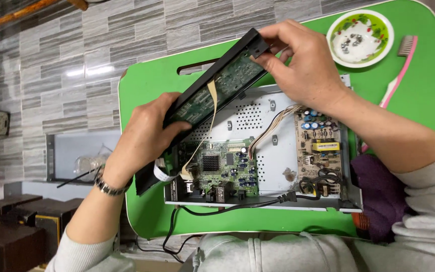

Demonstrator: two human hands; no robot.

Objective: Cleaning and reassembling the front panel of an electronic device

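My left hand (pixel 144 138) grips the lower end of a long black front panel (pixel 205 90) with a green circuit board on its inner face. My right hand (pixel 303 63) holds the panel's upper end by its corner. The panel is tilted up above an opened metal chassis (pixel 278 166) lying on a green table (pixel 147 85). A flat beige ribbon cable (pixel 208 121) runs from the panel down to the green main board (pixel 222 168) in the chassis. A tan power board (pixel 320 146) sits at the chassis's right side.
A small green-and-white dish (pixel 378 55) with several screws stands at the table's far right corner, with a pink toothbrush (pixel 397 75) beside it. A purple cloth (pixel 378 186) lies at the right. A black power cord (pixel 227 207) trails off the front edge. Dark boxes (pixel 11 226) sit on the floor at the left.
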